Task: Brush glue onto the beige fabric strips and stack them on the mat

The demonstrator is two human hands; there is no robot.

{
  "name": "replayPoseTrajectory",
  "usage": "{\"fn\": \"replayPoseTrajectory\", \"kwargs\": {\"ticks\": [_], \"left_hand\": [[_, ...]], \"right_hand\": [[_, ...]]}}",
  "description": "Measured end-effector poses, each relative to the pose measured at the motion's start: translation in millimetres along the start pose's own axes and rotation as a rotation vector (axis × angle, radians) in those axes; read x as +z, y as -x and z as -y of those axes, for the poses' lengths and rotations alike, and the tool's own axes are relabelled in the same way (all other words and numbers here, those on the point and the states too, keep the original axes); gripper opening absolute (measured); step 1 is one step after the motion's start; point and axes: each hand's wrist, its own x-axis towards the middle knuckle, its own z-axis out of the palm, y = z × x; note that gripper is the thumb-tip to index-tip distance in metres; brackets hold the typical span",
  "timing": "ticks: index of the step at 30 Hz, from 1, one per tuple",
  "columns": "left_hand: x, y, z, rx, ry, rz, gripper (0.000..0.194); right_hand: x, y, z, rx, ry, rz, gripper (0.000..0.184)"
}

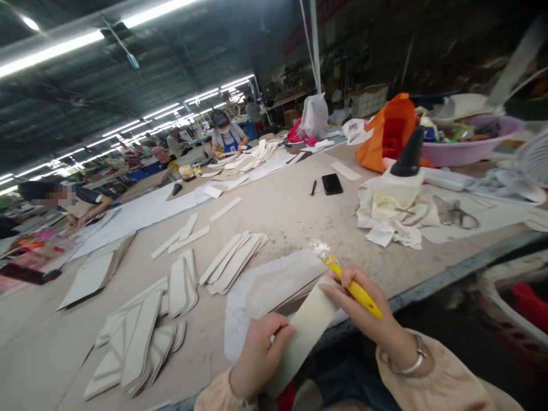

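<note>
Between my hands, at the table's near edge, a pale flat strip (309, 326) is held at a slant. My left hand (264, 353) pinches its left edge, thumb on top. My right hand (369, 305) grips a yellow-handled brush (358, 295) and also touches the strip's upper end. White paste coats the bristles, which point up and away. Just beyond the strip, several stacked strips (278, 282) rest on a white sheet (234, 322). Further left lie a fanned bundle of strips (234, 260) and a larger loose pile (139, 337).
A white container (396, 185) with a black cone on top stands on crumpled paper at right, beside scissors (458, 217). Behind are an orange bag (381, 134) and a purple basin (475, 145). A phone (332, 184) lies mid-table. Other people work across the table and at far left.
</note>
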Motion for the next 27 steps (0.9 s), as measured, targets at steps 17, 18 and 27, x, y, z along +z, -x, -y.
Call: {"fn": "replayPoseTrajectory", "kwargs": {"ticks": [17,18,27], "left_hand": [[-46.4,-20.8,65.1,-0.404,0.384,-0.351,0.054],[-45.7,-24.2,67.2,-0.405,0.373,-0.352,0.053],[-42.7,-30.4,74.7,-0.428,0.237,-0.303,0.049]], "right_hand": [[16.8,-65.3,-9.7,-0.197,0.454,-0.113,0.024],[16.8,-68.1,-12.3,-0.202,0.472,-0.106,0.024],[18.1,-74.6,-30.2,-0.186,0.554,-0.072,0.022]]}}
